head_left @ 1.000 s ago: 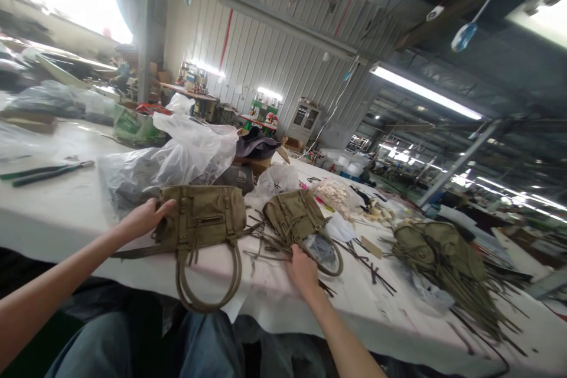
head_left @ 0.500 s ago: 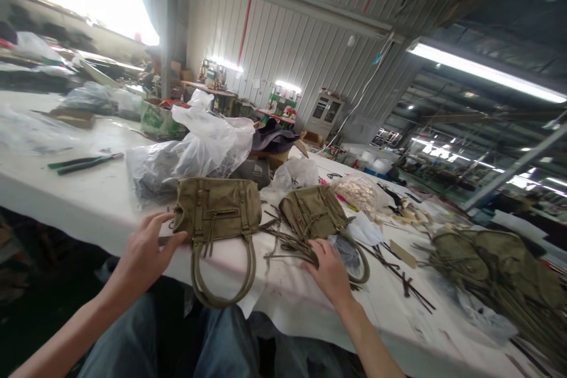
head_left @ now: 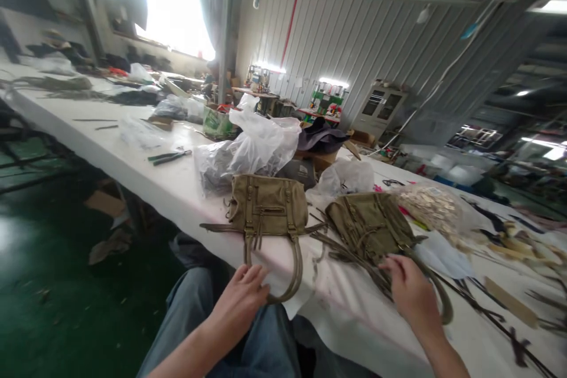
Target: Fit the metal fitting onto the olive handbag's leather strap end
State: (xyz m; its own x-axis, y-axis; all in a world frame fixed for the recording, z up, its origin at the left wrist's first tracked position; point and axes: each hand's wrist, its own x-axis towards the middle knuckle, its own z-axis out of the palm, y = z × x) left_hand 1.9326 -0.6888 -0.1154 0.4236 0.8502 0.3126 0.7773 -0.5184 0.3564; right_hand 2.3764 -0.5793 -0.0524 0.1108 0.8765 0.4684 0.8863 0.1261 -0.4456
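The left hand (head_left: pixel 241 301) is seen at the near table (head_left: pixel 133 159) edge, fingers together and flat, just beside the loop handles of an olive handbag (head_left: pixel 268 207) lying on the white top. The right hand (head_left: pixel 410 289) is laid — fingers slightly apart — on thin straps (head_left: pixel 349 251) beside a second olive bag (head_left: pixel 370 221), further right.

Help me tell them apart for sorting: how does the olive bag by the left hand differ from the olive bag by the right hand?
The left bag lies square to the table edge, front up, its looped handles hanging over the edge by the left hand. The right bag lies turned at an angle, looks more crumpled, and has loose strips spread beside it; the right hand rests at its near corner. Both are the same olive fabric with straps on the white table.
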